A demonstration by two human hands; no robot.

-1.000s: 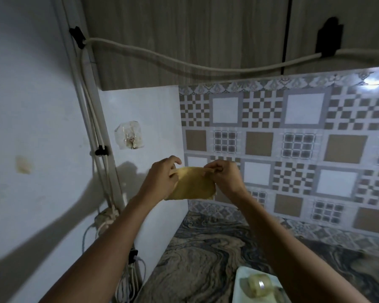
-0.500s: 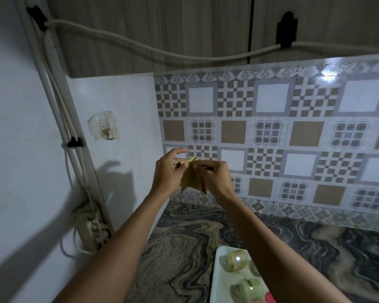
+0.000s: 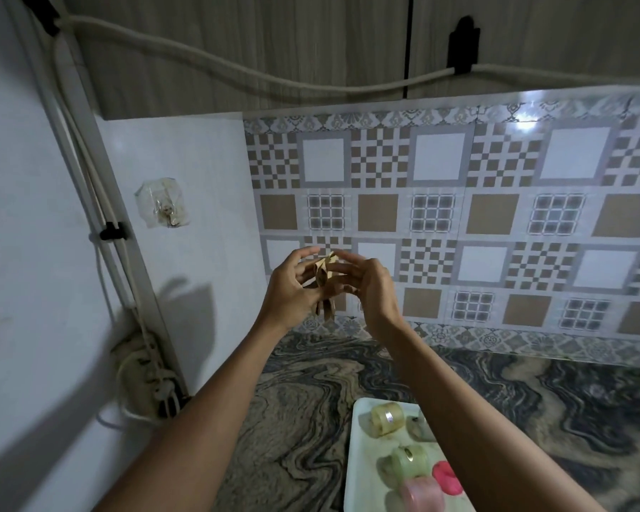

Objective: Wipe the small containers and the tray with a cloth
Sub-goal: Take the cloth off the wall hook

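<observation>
A yellowish cloth (image 3: 326, 286) is bunched up between my two hands, held in the air in front of the tiled wall. My left hand (image 3: 292, 290) grips it from the left and my right hand (image 3: 366, 286) pinches it from the right. Well below, on the marbled counter, lies a white tray (image 3: 359, 456) with several small translucent containers: a yellow one (image 3: 387, 419), a green one (image 3: 409, 461), a pink one (image 3: 422, 493) and a red one (image 3: 447, 473). My right forearm hides the tray's right part.
Patterned wall tiles (image 3: 459, 216) rise behind the counter (image 3: 303, 419). White cables and a plug bundle (image 3: 145, 382) run down the left wall beside a clear adhesive hook (image 3: 163, 208). Wooden cabinets (image 3: 274, 49) hang overhead with a cable clipped across them.
The cloth, spread flat between my hands a second ago, is now folded and bunched together. The view has tilted down and right, showing more of the tray and containers.
</observation>
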